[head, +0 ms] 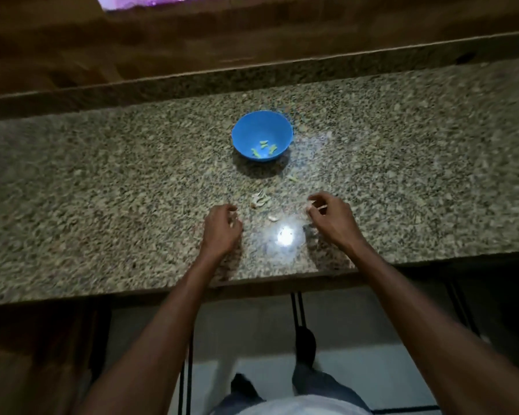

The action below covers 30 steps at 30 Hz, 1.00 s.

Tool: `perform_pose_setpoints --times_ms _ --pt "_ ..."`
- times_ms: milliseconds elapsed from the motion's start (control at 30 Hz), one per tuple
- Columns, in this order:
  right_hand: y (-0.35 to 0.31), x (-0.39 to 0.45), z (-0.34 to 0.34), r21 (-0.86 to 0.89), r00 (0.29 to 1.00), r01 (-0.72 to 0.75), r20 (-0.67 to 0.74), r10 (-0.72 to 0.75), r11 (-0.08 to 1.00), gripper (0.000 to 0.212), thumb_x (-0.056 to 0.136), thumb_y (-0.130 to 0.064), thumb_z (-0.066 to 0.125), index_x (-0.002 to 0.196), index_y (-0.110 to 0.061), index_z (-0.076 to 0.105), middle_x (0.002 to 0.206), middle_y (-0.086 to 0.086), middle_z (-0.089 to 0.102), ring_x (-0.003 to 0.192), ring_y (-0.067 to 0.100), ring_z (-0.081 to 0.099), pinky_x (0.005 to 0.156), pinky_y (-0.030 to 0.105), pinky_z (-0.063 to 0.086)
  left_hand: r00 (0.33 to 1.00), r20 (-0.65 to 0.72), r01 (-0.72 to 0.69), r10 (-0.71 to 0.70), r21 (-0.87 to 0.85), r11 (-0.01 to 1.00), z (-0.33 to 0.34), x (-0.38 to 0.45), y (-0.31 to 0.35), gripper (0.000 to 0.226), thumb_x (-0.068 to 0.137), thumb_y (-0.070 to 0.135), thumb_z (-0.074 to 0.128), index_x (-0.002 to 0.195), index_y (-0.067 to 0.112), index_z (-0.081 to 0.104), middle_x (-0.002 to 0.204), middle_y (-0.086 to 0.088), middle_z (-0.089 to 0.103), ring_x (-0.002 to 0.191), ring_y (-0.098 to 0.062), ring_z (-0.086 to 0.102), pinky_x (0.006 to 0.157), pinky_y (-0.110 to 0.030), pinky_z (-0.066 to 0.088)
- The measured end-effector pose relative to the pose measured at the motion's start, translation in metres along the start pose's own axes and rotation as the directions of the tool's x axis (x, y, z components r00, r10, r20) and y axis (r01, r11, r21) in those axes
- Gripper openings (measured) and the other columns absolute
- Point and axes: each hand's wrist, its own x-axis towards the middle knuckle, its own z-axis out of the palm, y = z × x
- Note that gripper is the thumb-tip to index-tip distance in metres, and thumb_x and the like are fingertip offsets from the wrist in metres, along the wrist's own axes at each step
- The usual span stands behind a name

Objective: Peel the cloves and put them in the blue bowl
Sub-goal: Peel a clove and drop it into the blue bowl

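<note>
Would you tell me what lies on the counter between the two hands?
In the head view, between the left hand and right hand lie a pile of garlic skins and a single pale piece.

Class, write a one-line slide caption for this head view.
Right hand pinches a pale clove; round blue plastic bowl already holds several on the speckled granite counter.

Plenty of bare worktop (102,181) left and right. Straight ahead, only a scatter of peels (259,199) and a loose clove (272,218) sit between the hands and the blue bowl (262,134)
</note>
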Motion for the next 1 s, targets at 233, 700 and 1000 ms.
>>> perform_pose_setpoints --times_ms 233,700,1000 --pt "-0.007 0.089 0.019 -0.172 0.994 0.108 0.012 -0.107 0.979 0.031 0.098 -0.022 0.065 0.124 -0.008 0.072 0.118 0.016 0.063 0.098 0.033 0.069 0.088 0.044 0.059 0.999 0.035 -0.035 0.028 0.228 0.973 0.003 0.020 0.004 0.028 0.094 0.021 0.063 0.120 0.011 0.069 0.123 -0.011 0.056 0.120 -0.030 0.049 0.101 -0.044 0.046" --pt "-0.039 0.093 0.002 0.157 0.990 0.029 -0.144 -0.006 0.987 0.004 0.096 -0.017 0.074 0.100 -0.015 0.072 0.089 -0.006 0.072 0.074 -0.010 0.067 0.062 0.004 0.048 0.992 -0.047 -0.118 0.117 -0.022 0.993 0.000 0.077 0.005 0.013 0.096 0.016 0.063 0.106 0.011 0.070 0.102 -0.002 0.061 0.096 -0.017 0.059 0.084 -0.032 0.049" --pt "-0.100 0.175 0.001 -0.014 0.969 0.228 -0.092 -0.228 0.974 0.019 0.092 -0.020 0.077 0.108 -0.010 0.081 0.100 0.001 0.079 0.084 0.006 0.071 0.073 0.006 0.053 0.979 -0.113 -0.185 0.168 -0.160 0.970 0.010 0.075 0.032 0.006 0.096 0.014 0.064 0.099 0.013 0.069 0.093 0.002 0.066 0.084 -0.013 0.061 0.072 -0.029 0.049"
